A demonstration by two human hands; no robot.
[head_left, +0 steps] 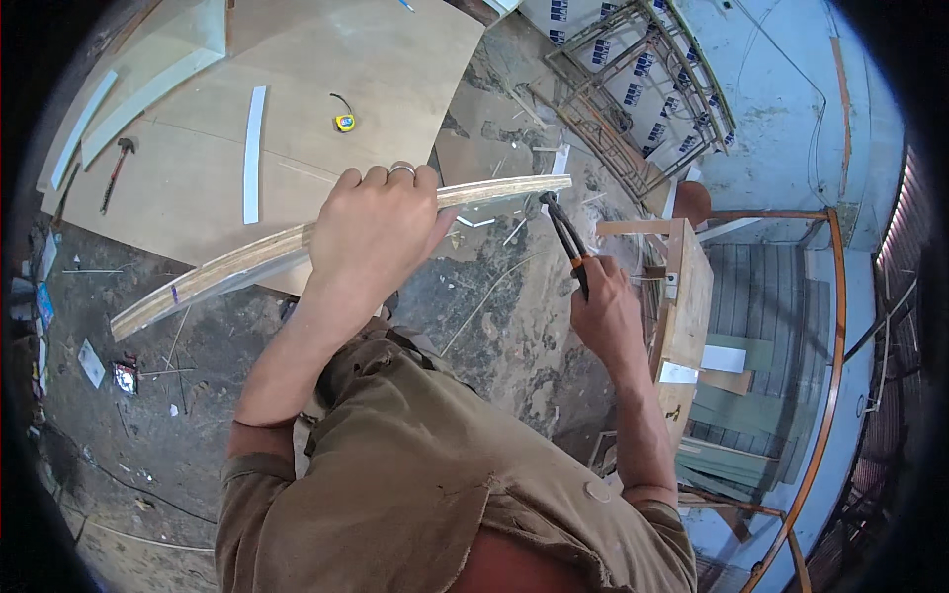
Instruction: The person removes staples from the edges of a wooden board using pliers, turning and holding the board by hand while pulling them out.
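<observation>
My left hand, with a ring on one finger, is closed over the upper edge of a long plywood board. Seen edge-on, the board looks curved and slants up from lower left to right. Pliers with dark jaws and black-and-orange handles are gripped in my right hand. Their jaws point up, just below the board's right end; whether they touch it or hold anything, I cannot tell.
A large brown sheet lies ahead, bearing a yellow tape measure, a white strip and a hammer. At right stand a wooden frame and stacked boards. A metal rack leans far right. Scraps litter the floor.
</observation>
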